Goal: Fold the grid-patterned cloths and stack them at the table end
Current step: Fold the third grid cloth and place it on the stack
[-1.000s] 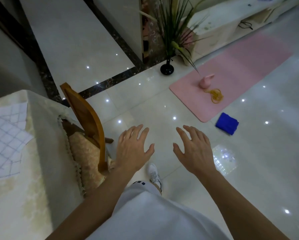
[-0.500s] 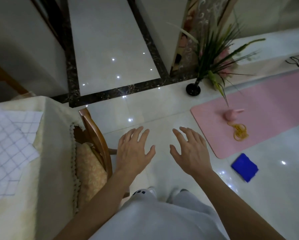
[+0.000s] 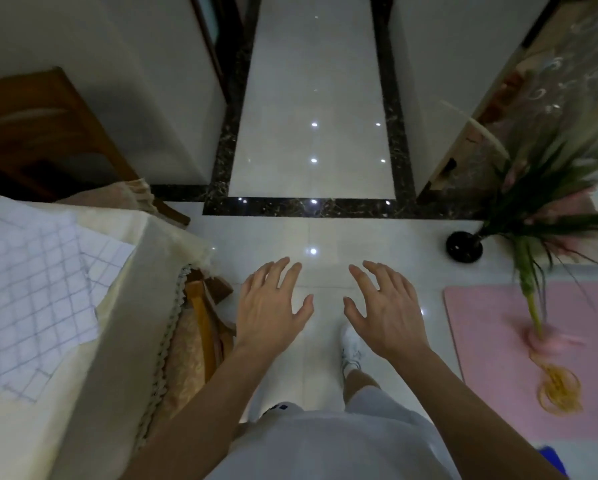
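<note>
Glossy white floor tiles [image 3: 308,98] fill the view ahead; I see the left hand [image 3: 269,306] and right hand [image 3: 387,313] held out over them side by side, palms down, fingers spread, holding nothing. Grid-patterned cloths [image 3: 31,289] lie overlapping on the cream-covered table [image 3: 83,393] at far left, well apart from both hands, with a wooden chair [image 3: 200,323] between. Pink mat [image 3: 491,358] lies at right.

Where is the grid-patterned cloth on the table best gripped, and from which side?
Probably its near right corner, pinched with the left hand coming from the chair side: the grid-patterned cloth lies flat, and that corner sits closest to the table edge facing the person.
</note>
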The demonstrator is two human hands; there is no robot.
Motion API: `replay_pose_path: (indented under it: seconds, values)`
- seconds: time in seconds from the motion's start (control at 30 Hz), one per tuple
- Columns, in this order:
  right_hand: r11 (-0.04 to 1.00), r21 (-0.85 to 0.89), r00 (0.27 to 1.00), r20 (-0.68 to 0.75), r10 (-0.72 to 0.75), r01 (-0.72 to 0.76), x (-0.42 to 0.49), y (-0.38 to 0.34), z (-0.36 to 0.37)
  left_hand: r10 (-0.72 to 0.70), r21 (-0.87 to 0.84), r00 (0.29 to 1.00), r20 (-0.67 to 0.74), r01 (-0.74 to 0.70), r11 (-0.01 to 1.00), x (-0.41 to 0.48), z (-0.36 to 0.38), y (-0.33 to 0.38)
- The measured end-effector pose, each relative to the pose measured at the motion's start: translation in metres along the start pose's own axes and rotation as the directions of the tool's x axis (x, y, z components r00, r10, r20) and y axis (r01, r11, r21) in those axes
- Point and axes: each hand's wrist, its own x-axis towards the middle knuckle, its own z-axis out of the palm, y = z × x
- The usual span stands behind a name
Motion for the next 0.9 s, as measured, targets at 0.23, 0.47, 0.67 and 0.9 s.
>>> replay_pose_path:
  seconds: [0.23,0.47,0.67,0.9]
  values:
    - [0.983,0.055,0.985,-0.003,-0.174,0.174,0.118,0.047,-0.010,-0.200,0.000,0.979,-0.029,0.200,0.980,0.082,0.001,0.020]
    - [0.937,0.124,0.937,0.084,-0.338,0.327,0.191,0.043,-0.001,-0.379,0.004,0.923,-0.060,0.380,0.925,0.112,-0.011,0.006]
    - [0.843,0.135,0.840,0.095,-0.534,0.521,0.244,-0.007,0.012,-0.572,-0.097,0.812,-0.115,0.564,0.820,0.125,-0.027,-0.022]
    - [0.697,0.171,0.690,0.109,-0.716,0.696,0.305,-0.079,0.038,-0.718,-0.131,0.678,-0.157,0.706,0.696,0.140,-0.037,-0.083]
